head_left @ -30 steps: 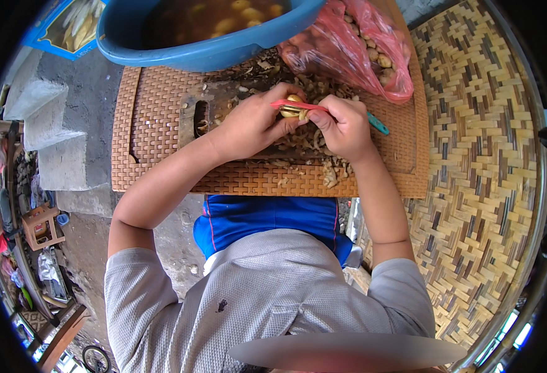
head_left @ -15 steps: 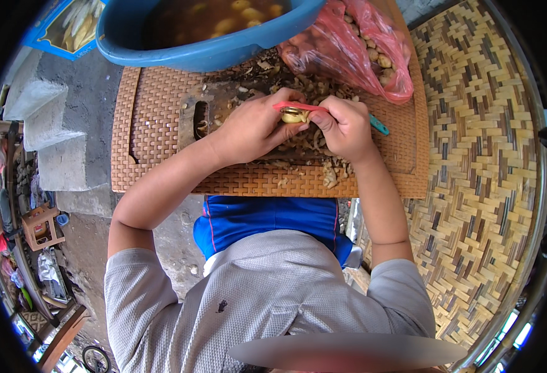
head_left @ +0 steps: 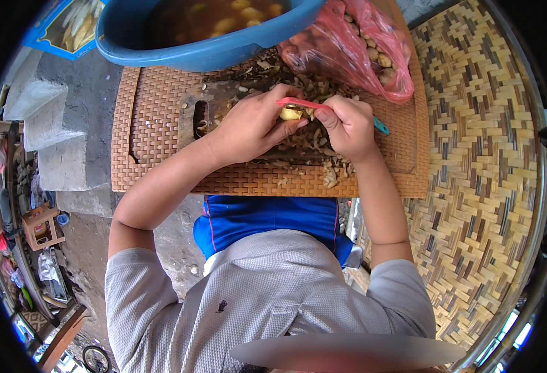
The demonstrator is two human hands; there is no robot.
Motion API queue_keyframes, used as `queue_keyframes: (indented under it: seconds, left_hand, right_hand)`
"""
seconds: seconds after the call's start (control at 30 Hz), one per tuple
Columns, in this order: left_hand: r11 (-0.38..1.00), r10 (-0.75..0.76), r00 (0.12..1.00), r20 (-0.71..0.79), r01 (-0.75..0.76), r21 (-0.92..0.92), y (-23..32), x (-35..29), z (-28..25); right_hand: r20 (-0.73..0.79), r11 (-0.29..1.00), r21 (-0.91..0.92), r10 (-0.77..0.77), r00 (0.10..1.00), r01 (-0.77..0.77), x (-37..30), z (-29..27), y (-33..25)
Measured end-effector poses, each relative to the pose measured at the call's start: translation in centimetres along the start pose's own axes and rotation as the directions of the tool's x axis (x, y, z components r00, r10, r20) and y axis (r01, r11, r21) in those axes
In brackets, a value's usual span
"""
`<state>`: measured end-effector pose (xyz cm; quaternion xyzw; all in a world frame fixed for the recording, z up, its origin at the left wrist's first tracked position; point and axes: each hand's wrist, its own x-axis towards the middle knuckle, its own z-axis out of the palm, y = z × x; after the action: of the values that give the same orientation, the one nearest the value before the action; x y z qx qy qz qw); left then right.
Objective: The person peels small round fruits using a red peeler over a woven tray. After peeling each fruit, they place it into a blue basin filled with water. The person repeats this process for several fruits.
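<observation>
My left hand (head_left: pixel 247 127) is closed around a small yellow potato (head_left: pixel 291 114), partly bared of its skin. In my right hand (head_left: pixel 351 132) is a red peeler (head_left: pixel 303 102), its head lying over the top of the potato. Both hands are above a worn wooden board (head_left: pixel 188 115) strewn with brown and pale peelings (head_left: pixel 314 138). A teal handle (head_left: pixel 380 126) sticks out just right of my right hand; the rest of it is hidden.
Beyond my hands stands a blue tub (head_left: pixel 205 57) of brownish water with potatoes in it. A red plastic bag (head_left: pixel 323 43) of small potatoes lies at the far right of the woven-pattern table (head_left: pixel 155 112). Bamboo matting (head_left: pixel 478 155) spreads to the right, concrete blocks (head_left: pixel 68 149) to the left.
The peeler and my right hand have shifted slightly to the right across the potato. More of the potato's bare yellow side shows. My left hand stays nearly in place.
</observation>
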<state>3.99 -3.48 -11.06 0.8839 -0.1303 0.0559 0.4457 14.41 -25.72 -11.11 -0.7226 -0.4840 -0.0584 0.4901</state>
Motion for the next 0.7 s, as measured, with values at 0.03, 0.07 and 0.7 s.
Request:
queue_keyframes:
  seconds: [0.03,0.07,0.7]
  left_hand:
    - [1.0,-0.011,1.0,0.005,0.011,-0.004,0.0,0.0,0.0]
    - [1.0,-0.013,1.0,0.005,0.013,-0.003,0.0,0.0,0.0]
    - [0.986,0.139,0.99,-0.001,-0.138,0.088,-0.2,-0.3,0.9]
  right_hand:
    - [0.002,1.0,-0.001,0.004,1.0,-0.004,0.0,0.0,0.0]
    - [-0.002,1.0,-0.002,-0.002,1.0,0.002,0.1,0.0,0.0]
    - [-0.059,1.0,-0.024,0.001,0.998,-0.003,0.0,0.6,-0.2]
